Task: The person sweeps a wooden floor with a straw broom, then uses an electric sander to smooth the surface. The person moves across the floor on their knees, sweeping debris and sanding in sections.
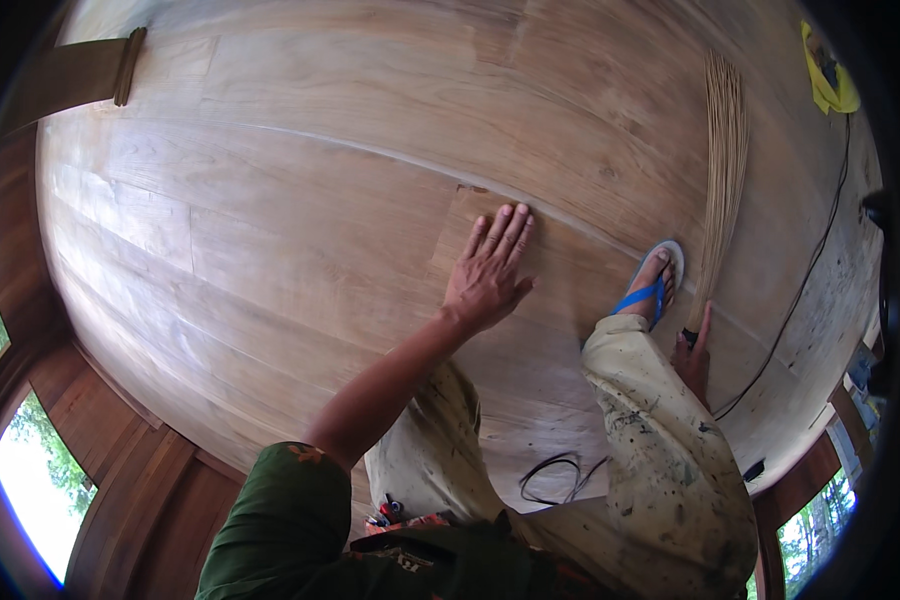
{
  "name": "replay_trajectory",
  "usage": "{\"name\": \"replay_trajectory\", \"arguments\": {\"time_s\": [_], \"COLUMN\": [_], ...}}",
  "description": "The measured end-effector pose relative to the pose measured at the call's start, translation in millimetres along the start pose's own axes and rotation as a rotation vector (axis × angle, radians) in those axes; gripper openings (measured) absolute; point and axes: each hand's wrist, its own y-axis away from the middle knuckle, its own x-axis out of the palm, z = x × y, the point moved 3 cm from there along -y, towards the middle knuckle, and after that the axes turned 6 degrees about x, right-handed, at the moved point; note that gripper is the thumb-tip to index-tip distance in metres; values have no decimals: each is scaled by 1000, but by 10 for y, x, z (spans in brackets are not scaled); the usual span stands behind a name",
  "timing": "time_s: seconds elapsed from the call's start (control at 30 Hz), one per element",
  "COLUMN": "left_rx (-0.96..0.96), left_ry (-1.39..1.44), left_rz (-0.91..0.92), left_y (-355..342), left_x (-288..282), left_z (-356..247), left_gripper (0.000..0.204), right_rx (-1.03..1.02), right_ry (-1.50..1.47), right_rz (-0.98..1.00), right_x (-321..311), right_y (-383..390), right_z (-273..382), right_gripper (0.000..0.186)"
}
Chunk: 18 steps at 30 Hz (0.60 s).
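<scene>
My left hand (489, 268) lies palm down on the wooden floor (320, 240), its fingers stretched out and pointing away from me. Under its fingertips is a plank edge with a darker patch beside a pale seam. Off to the right, beyond my bent knee, my right hand (694, 362) is wrapped round the dark handle end of a stick broom (722, 170), one finger stretched along it. The broom's long thin bristles point away and rest along the floor. My trouser leg hides part of the right arm.
My foot in a blue-strapped flip-flop (660, 280) stands between the hands. A black cable (820, 240) runs down the right side from a yellow bag-like item (828, 75). Another loop of dark cable (550, 478) lies beneath me. Brown wooden panels (120, 440) border the left.
</scene>
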Motion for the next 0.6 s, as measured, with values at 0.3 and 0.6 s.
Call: {"name": "replay_trajectory", "arguments": {"time_s": [0.3,0.6], "left_rx": [-283,-957], "left_ry": [-213,-63], "left_rz": [-157,-45], "left_y": [502,2896], "left_x": [-34,142], "left_z": [611,1348], "left_gripper": [76,124], "right_rx": [-81,-398], "right_ry": [77,118], "right_rz": [-274,-391], "right_x": [28,-115], "right_y": [98,132], "right_z": [-125,-116], "right_gripper": [65,66]}}
